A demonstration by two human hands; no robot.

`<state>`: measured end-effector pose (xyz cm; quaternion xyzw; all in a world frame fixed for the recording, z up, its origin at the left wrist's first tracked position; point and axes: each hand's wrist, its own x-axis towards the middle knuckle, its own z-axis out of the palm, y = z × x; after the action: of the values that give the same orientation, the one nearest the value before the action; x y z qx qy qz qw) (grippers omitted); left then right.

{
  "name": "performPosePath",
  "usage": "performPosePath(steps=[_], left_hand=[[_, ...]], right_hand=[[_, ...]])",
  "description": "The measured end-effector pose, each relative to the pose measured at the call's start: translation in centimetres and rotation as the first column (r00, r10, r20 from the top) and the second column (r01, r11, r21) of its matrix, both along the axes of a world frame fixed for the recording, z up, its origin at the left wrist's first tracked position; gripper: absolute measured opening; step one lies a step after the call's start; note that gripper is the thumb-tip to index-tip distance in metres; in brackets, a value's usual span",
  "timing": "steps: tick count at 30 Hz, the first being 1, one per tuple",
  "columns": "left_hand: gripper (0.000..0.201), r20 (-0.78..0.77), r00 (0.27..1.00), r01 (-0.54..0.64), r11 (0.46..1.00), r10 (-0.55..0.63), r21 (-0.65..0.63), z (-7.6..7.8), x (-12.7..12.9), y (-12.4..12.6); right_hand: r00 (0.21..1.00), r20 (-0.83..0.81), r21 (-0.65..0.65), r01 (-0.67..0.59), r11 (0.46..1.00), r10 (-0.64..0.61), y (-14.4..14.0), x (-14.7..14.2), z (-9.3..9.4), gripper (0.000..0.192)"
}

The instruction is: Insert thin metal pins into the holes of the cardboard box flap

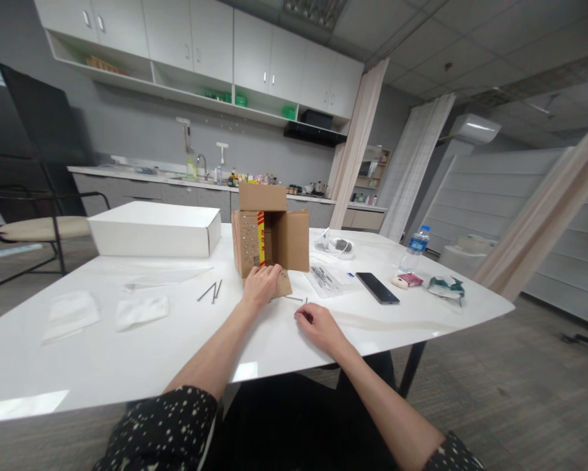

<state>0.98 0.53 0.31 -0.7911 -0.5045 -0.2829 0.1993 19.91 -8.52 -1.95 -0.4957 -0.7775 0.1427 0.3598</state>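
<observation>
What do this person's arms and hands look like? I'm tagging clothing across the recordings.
Both forearms are bare. The left hand and right hand wear no gloves, and no rings or watch show. Each upper arm has a short black sleeve dotted with small white specks.

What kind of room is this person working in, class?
Probably an office pantry or staff kitchen: wall cupboards above a counter with a sink tap, and a big white table holding a cardboard box.
</observation>
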Motion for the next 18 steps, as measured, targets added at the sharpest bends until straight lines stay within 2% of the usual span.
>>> performPosePath(steps=[13,18], left_hand=[[0.029,-0.014,1.000,-0.002,0.994,0.001,-0.107,0.4,0.1,-0.9],[0.030,-0.023,0.998,-0.061,0.983,0.058,-0.173,1.2,-0.2,-1.8]], right_hand=[[1.000,0.007,-0.005,0.009,1.000,-0.009,0.1,0.0,-0.1,0.017],[1.000,0.009,0.000,0.010,1.000,-0.010,-0.1,0.0,0.1,0.017]])
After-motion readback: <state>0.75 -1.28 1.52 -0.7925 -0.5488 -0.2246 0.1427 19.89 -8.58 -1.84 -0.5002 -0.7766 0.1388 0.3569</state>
